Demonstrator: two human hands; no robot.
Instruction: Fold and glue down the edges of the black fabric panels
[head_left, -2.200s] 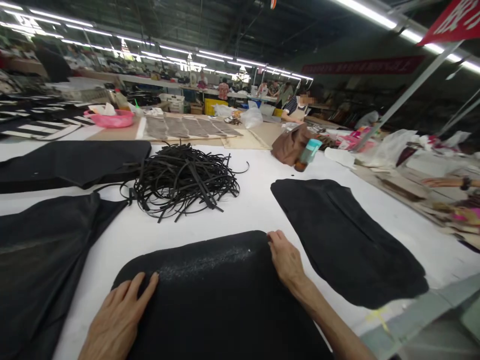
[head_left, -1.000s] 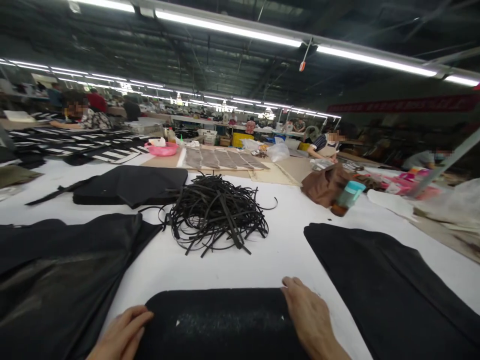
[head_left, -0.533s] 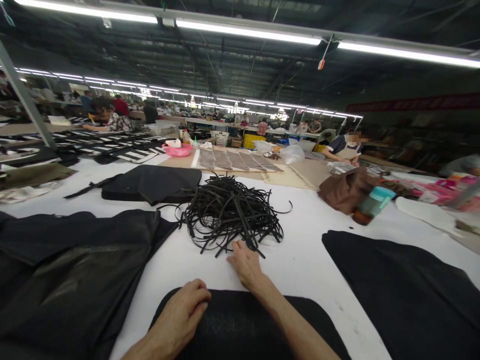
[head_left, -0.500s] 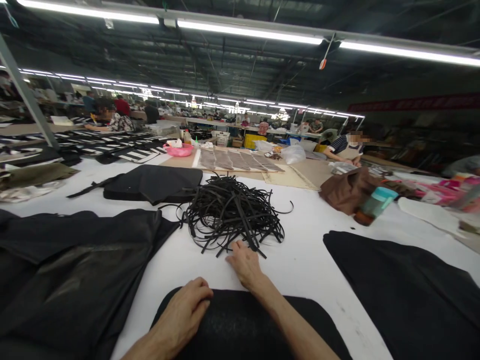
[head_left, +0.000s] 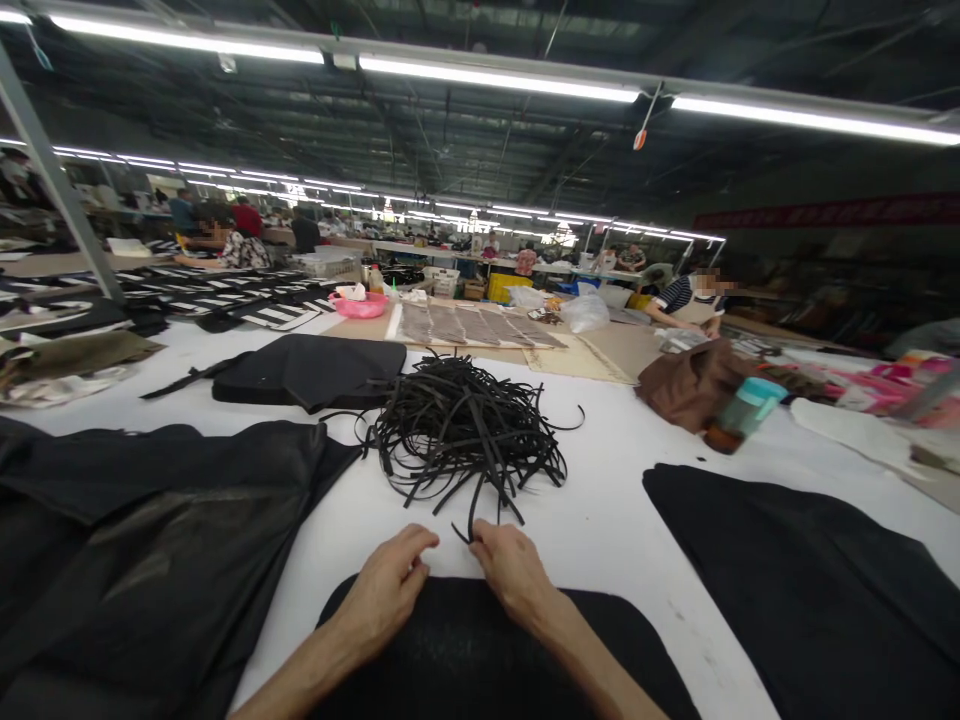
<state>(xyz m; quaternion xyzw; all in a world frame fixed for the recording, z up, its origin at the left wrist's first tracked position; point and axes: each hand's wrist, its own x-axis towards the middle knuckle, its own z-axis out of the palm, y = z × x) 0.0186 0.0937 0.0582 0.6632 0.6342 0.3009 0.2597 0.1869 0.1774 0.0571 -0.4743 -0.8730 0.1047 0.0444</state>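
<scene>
My right hand [head_left: 511,570] pinches the end of a thin black strip [head_left: 475,512] that trails out of the tangled pile of black strips [head_left: 465,430]. My left hand [head_left: 386,590] rests beside it at the far edge of a rounded black fabric piece [head_left: 480,660], its fingers curled and close to the strip's end; whether they touch the strip I cannot tell. Both hands lie on the white table [head_left: 600,520].
A large black fabric piece [head_left: 810,580] lies to the right and black shiny fabric [head_left: 150,560] to the left. Behind the pile sits a folded black piece [head_left: 307,370]. A brown bag [head_left: 690,385] and a teal-capped bottle [head_left: 739,415] stand at the right. Other people work at distant tables.
My right hand reached into the strip pile and has drawn back toward me with one strip. My left hand slid to the right, next to the right hand.
</scene>
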